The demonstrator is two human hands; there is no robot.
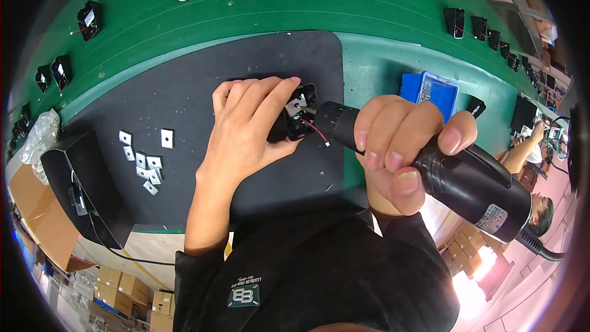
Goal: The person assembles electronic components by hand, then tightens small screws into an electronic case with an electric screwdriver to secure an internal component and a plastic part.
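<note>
My left hand [244,128] is closed around a small black plastic housing [309,93] and holds it against the dark mat. Inside the housing sits a silver square plate [295,105] with a hole, and a red wire with a white plug [327,144] hangs out of its near side. In my right hand [409,147] is a black corded electric screwdriver [476,190], fingers wrapped round its body. The tool points left, its tip at the plate inside the housing. Whether a screw sits under the tip is too small to tell.
Several loose silver plates [141,160] lie on the black mat [184,80] at left. A blue bin [440,93] with small metal parts stands at right. Beyond runs a green belt [239,15] with several black housings. A black box [86,184] stands at the left edge; another person's arm [519,155] shows far right.
</note>
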